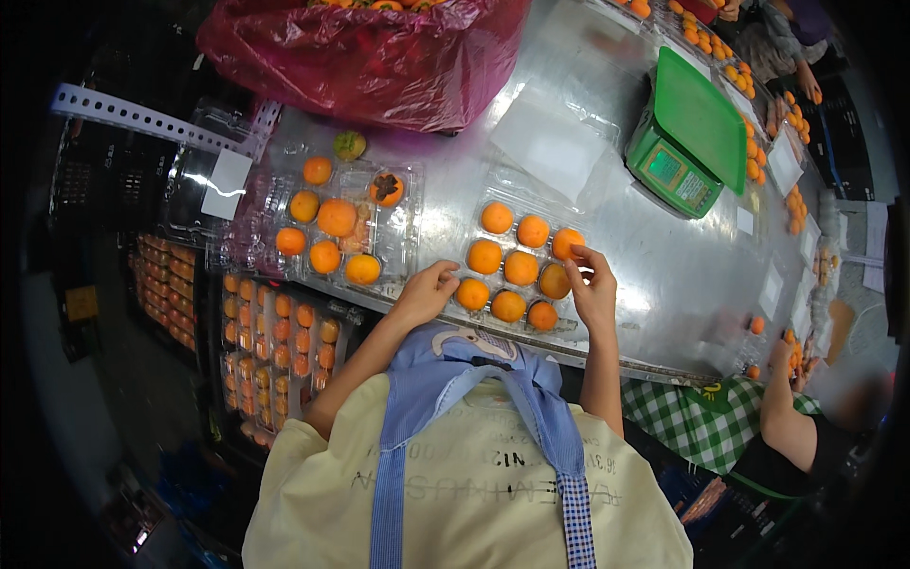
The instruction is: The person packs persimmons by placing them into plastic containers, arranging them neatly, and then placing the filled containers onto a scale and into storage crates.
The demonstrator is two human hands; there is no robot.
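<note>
A clear plastic tray (503,278) lies before me on the metal table, with several orange persimmons in its cups. My right hand (594,284) touches the persimmon (566,243) at the tray's upper right corner, thumb and fingers at its side. Beside the tray's left edge is my left hand (429,290), fingers apart and slightly curled, holding nothing. To the left, more persimmons (337,217) rest on other clear trays (405,235); one, calyx up (386,190), shows its dark leaves. A greenish fruit (349,146) lies above them.
A pink plastic bag (370,71) of persimmons stands at the back left. A green digital scale (686,135) is at the right, near white sheets (547,142). Packed persimmon trays (277,348) sit in a crate below the table's left edge. Other people work along the right side.
</note>
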